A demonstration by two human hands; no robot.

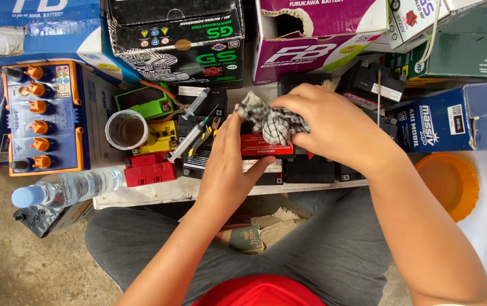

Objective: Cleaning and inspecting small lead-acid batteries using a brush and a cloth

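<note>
Seen from above, a seated person's right hand (325, 127) grips a crumpled grey checked rag (269, 120), pressing it onto a small black battery with a red label (266, 148) on a low white board (158, 191). The left hand (229, 164) rests flat against the battery, fingers loosely extended. A syringe (189, 141) and a clear cup (126, 130) lie just left.

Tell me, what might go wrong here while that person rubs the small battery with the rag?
The right hand presses a patterned rag on the small black battery; a hard push might slide it toward the board's near edge. The syringes and the clear cup lie close to the left hand; a stray move could knock them.
</note>
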